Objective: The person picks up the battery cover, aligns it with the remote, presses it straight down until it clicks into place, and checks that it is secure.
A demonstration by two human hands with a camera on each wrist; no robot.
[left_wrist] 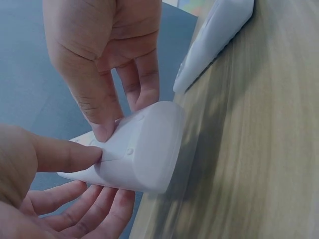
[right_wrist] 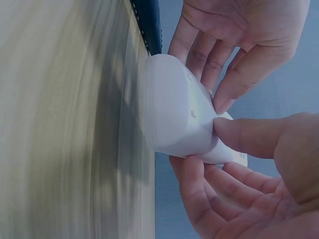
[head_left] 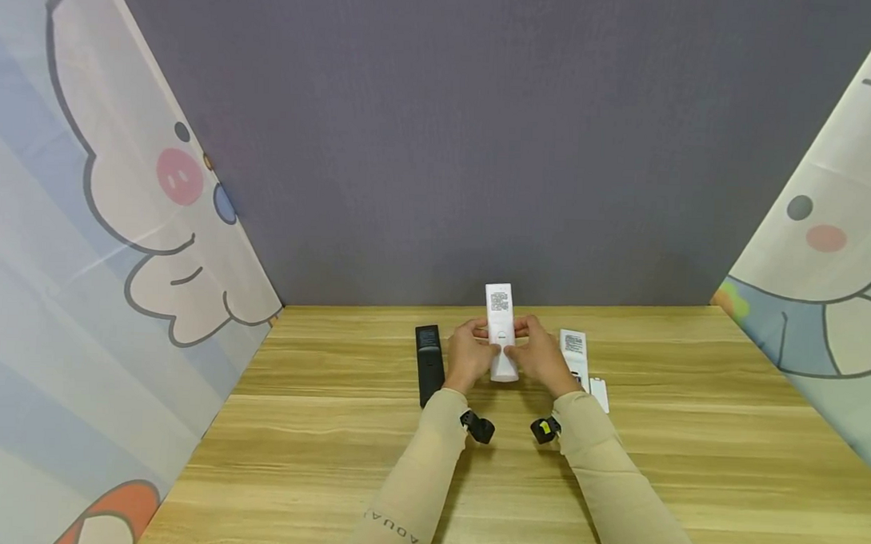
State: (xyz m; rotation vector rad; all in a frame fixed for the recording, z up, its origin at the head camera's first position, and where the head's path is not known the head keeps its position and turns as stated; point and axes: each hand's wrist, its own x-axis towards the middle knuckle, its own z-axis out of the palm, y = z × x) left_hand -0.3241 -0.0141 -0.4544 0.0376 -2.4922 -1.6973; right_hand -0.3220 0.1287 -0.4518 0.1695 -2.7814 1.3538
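Observation:
A white remote control (head_left: 500, 314) is held up between both hands, its printed back facing me. My left hand (head_left: 470, 353) grips its left edge, and the left thumb presses on the back. From the other side my right hand (head_left: 542, 357) grips it, thumb likewise on the back, fingers behind. In the left wrist view the two thumbs press close together on the cover of the white remote (left_wrist: 142, 149). The right wrist view shows the near end of the remote (right_wrist: 169, 104) tilted just above the tabletop.
A black remote (head_left: 429, 372) lies face down left of my left hand. Beyond my right wrist lies another white remote (head_left: 574, 345) with its battery bay uncovered, partly hidden. A loose white battery cover (head_left: 599, 393) is beside it. A grey panel (head_left: 483, 145) stands behind the wooden table (head_left: 689, 441).

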